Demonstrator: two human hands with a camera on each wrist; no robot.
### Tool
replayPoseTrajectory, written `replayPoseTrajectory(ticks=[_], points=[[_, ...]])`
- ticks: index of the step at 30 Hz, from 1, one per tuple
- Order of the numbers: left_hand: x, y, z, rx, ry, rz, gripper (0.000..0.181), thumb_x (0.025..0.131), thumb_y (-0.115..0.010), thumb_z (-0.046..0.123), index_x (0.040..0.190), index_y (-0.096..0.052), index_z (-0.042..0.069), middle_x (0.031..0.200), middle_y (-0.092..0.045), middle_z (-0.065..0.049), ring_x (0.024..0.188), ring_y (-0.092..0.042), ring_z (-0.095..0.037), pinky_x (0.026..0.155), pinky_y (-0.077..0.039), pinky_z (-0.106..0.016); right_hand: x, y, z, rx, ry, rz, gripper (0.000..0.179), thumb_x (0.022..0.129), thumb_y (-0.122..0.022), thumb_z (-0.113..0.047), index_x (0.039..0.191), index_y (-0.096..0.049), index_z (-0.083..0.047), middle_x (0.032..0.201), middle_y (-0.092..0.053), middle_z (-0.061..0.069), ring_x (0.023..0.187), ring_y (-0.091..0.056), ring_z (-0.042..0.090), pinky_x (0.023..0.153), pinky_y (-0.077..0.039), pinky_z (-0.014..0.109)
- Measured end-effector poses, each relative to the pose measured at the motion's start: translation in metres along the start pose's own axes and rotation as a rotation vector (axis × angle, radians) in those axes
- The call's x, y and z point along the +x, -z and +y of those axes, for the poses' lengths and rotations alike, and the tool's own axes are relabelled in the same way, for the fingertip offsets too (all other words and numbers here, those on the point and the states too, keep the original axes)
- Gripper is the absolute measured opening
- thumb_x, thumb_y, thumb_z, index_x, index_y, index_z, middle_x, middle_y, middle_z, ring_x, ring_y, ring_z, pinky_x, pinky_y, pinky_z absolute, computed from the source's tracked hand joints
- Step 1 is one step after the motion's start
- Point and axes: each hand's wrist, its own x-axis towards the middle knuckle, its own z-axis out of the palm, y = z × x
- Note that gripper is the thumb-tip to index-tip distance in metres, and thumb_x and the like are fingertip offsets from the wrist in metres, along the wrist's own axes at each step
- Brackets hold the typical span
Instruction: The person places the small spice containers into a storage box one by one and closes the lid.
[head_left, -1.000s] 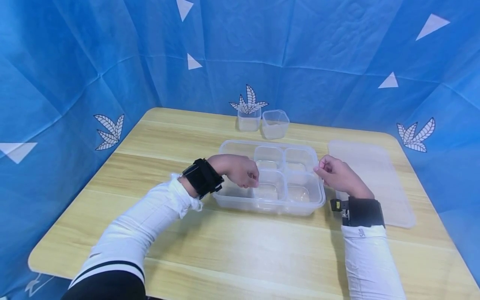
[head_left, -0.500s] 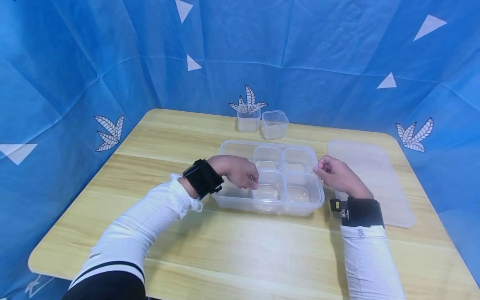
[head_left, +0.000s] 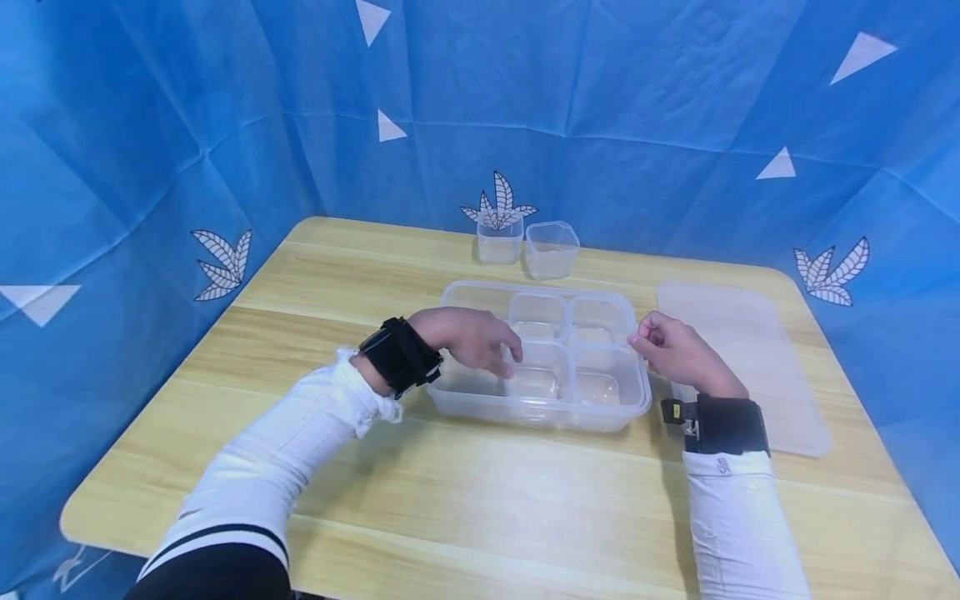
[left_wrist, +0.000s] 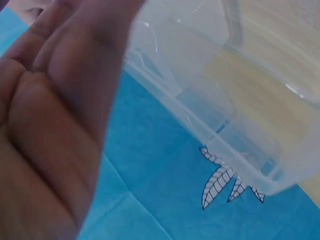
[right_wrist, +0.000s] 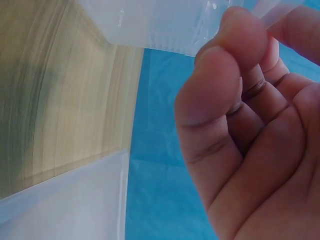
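A clear plastic food container (head_left: pixel 487 407) stands mid-table, with several small clear cups seated in its right part. Over its left part is my left hand (head_left: pixel 472 335), thumb and fingers apart beside the near-left cup (head_left: pixel 542 365), holding nothing. The left wrist view has that hand's palm (left_wrist: pixel 55 115) at the left and the clear plastic wall (left_wrist: pixel 235 170) to its right. My right hand (head_left: pixel 678 354) pinches the container's right rim between thumb and fingers. In the right wrist view, curled fingers (right_wrist: pixel 207 90) meet the edge of the clear plastic (right_wrist: pixel 155 27).
Two loose clear cups, one on the left (head_left: pixel 499 243) and one on the right (head_left: pixel 552 250), stand behind the container. A flat translucent lid (head_left: pixel 750 375) lies on the wooden table (head_left: pixel 480 508) to the right, partly under the right forearm. Blue cloth (head_left: pixel 637 100) hangs behind the table.
My left hand's thumb and fingers have come apart from their pinch at the near-left cup's edge. The right hand and the container have stayed in place.
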Motion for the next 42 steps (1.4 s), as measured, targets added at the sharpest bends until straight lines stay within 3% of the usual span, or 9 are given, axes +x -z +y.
replayPoseTrajectory(ticks=[6,12,20,23,29,32,34,37,42], points=[[-0.009,0.008,-0.016,-0.029,-0.089,0.103,0.038,0.099,-0.057,0.029,0.133,-0.057,0.01,0.123,-0.063,-0.004,0.114,-0.057,-0.019,0.097,-0.045,-0.035,0.002,-0.001,0.002,0.02,-0.002,0.009,0.025,0.101,-0.053,-0.025,0.096,-0.048,-0.002,0.074,-0.052,0.007,0.065,-0.054,0.022,0.053,-0.044,0.029],[-0.023,0.012,-0.036,-0.216,-0.204,0.32,0.031,0.098,-0.059,0.021,0.125,-0.061,0.006,0.119,-0.065,-0.008,0.109,-0.061,-0.02,0.091,-0.05,-0.033,0.003,-0.001,0.002,0.022,0.001,0.012,0.026,0.101,-0.053,-0.026,0.096,-0.048,-0.002,0.072,-0.052,0.006,0.063,-0.053,0.021,0.052,-0.043,0.029],[-0.043,-0.002,-0.067,-0.809,-0.344,0.599,0.028,0.096,-0.058,0.003,0.122,-0.055,-0.007,0.11,-0.063,-0.021,0.097,-0.064,-0.038,0.08,-0.056,-0.041,0.004,0.001,0.0,0.025,0.002,0.014,0.024,0.101,-0.054,-0.025,0.095,-0.047,-0.002,0.069,-0.051,0.007,0.06,-0.052,0.021,0.051,-0.041,0.029],[-0.046,-0.016,-0.079,-1.049,-0.397,0.704,0.028,0.097,-0.055,0.0,0.123,-0.051,-0.008,0.115,-0.059,-0.023,0.103,-0.062,-0.035,0.084,-0.055,-0.042,0.002,-0.001,0.0,0.036,0.014,0.007,0.025,0.101,-0.053,-0.025,0.094,-0.047,-0.002,0.067,-0.05,0.007,0.059,-0.051,0.021,0.051,-0.041,0.029],[-0.039,-0.049,-0.107,-1.563,-0.732,0.727,0.036,0.102,-0.034,-0.006,0.136,-0.038,0.004,0.135,-0.042,-0.02,0.123,-0.049,-0.032,0.105,-0.04,-0.041,0.001,-0.007,0.002,0.111,0.025,-0.019,0.023,0.102,-0.052,-0.022,0.093,-0.046,-0.002,0.064,-0.048,0.006,0.055,-0.048,0.02,0.049,-0.04,0.028],[-0.027,-0.061,-0.118,-1.77,-0.835,0.761,0.035,0.103,-0.029,-0.001,0.138,-0.033,0.004,0.137,-0.037,-0.02,0.128,-0.042,-0.032,0.114,-0.024,-0.043,0.002,-0.009,0.004,0.132,0.031,-0.021,0.022,0.102,-0.051,-0.021,0.094,-0.045,-0.002,0.064,-0.048,0.005,0.055,-0.048,0.02,0.048,-0.038,0.027],[-0.018,-0.066,-0.123,-1.872,-0.833,0.802,0.034,0.104,-0.03,0.002,0.137,-0.032,0.004,0.14,-0.033,-0.02,0.133,-0.035,-0.033,0.117,-0.014,-0.044,0.002,-0.009,0.006,0.133,0.033,-0.016,0.021,0.102,-0.051,-0.021,0.094,-0.045,-0.002,0.064,-0.048,0.005,0.055,-0.047,0.02,0.048,-0.038,0.027],[-0.003,-0.074,-0.127,-1.951,-0.749,0.846,0.033,0.104,-0.034,0.009,0.138,-0.032,0.006,0.15,-0.022,-0.019,0.141,-0.02,-0.033,0.118,-0.006,-0.043,0.001,-0.007,0.006,0.129,0.026,-0.006,0.021,0.102,-0.051,-0.02,0.094,-0.045,-0.001,0.064,-0.048,0.006,0.054,-0.047,0.02,0.047,-0.037,0.027],[0.014,-0.087,-0.134,-1.849,-0.614,0.833,0.046,0.105,-0.03,0.009,0.149,-0.018,0.005,0.16,-0.001,-0.017,0.146,-0.005,-0.033,0.118,-0.008,-0.039,-0.001,-0.003,0.004,0.089,-0.004,0.004,0.024,0.101,-0.053,-0.024,0.095,-0.046,-0.001,0.069,-0.051,0.007,0.06,-0.052,0.022,0.051,-0.042,0.028]])
